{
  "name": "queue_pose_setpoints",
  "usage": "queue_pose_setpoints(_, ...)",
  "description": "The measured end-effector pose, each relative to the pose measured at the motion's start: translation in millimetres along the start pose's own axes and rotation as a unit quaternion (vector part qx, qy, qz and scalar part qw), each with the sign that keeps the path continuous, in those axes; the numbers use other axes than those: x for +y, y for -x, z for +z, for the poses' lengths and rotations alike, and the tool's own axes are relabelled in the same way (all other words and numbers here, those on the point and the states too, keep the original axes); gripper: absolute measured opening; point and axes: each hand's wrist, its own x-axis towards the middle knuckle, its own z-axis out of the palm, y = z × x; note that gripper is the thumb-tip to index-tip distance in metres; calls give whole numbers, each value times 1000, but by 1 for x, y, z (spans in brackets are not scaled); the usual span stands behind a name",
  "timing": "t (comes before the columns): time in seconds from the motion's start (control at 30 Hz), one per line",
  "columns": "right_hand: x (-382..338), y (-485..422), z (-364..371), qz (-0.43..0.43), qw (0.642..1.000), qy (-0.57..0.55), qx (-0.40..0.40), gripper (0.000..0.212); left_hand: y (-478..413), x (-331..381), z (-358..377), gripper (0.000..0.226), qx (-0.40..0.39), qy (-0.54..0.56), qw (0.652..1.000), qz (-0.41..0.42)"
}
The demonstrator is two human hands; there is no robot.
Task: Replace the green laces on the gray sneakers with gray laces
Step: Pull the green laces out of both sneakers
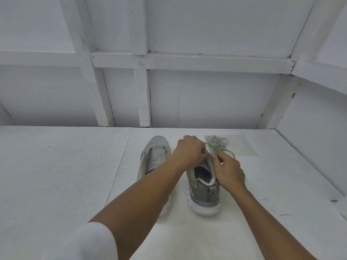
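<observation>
1. Sneakers: two gray sneakers are standing side by side on the white table [56,166], toes pointing away from the person.
2. The left sneaker [154,158] is showing its tongue with no lace visible on it; the left forearm is covering its heel end.
3. The right sneaker [204,186] is sitting under both hands, which are hiding its front half and its eyelets.
4. The left hand [189,149] is reaching over the toe end, fingers curled together and pinching the green lace [226,150], which is emerging from beneath them.
5. The right hand [229,169] is curling over the shoe's collar, thumb and forefinger pinching the same lace just beside the left fingertips.
6. The lace is looping out to the right of the hands; a green bunch is peeking out past the right wrist, mostly hidden.
7. Gray laces [218,142] are lying coiled in a clear bag [244,147] just beyond the hands, the bag showing only faintly against the white surface.
8. A white sleeve [90,241] is being cut off by the bottom edge.
</observation>
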Motion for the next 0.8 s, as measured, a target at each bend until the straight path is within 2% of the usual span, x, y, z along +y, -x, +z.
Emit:
queue_pose_setpoints(0.1,3,0,3,34,999,-30,2,38,1,-4,-4,21,32,34,999,-10)
queue_pose_setpoints(0.23,5,3,6,47,997,-66,9,38,2,-23,-21,25,104,57,981,-151)
queue_pose_setpoints(0.33,6,4,8,39,997,-67,17,38,2,-32,-26,26,81,73,975,-194)
queue_pose_setpoints(0.4,7,3,9,42,997,-66,19,38,0,-27,-26,28,88,125,977,-152)
queue_pose_setpoints(0.47,7,3,10,48,997,-64,17,38,-1,-16,-22,32,93,146,982,-71)
queue_pose_setpoints(0.53,8,2,11,51,997,-62,18,37,0,-2,-13,36,50,69,996,-5)
queue_pose_setpoints(0.63,9,2,11,43,997,-63,23,36,1,7,4,33,-3,-80,996,34)
queue_pose_setpoints(0.7,9,3,11,39,997,-65,25,37,0,5,5,28,16,-108,993,38)
queue_pose_setpoints(0.8,9,3,11,38,996,-75,29,38,-6,-5,-17,23,89,-102,990,36)
